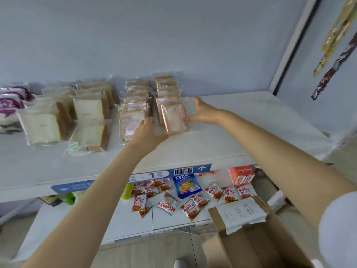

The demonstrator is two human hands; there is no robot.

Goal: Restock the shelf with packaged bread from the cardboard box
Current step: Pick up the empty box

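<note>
Plastic-wrapped bread packet (174,118) sits at 12 o'clock on the shelf (241,132); your right hand (201,111) grips its side, left hand (148,133) flat against it. Rows (135,97) stocked; cardboard box (274,246) at 5 o'clock looks empty.

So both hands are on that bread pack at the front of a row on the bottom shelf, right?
Not the bottom shelf. In the head view, the left hand and right hand are on the bread pack at the front of a row on the upper shelf.
</note>
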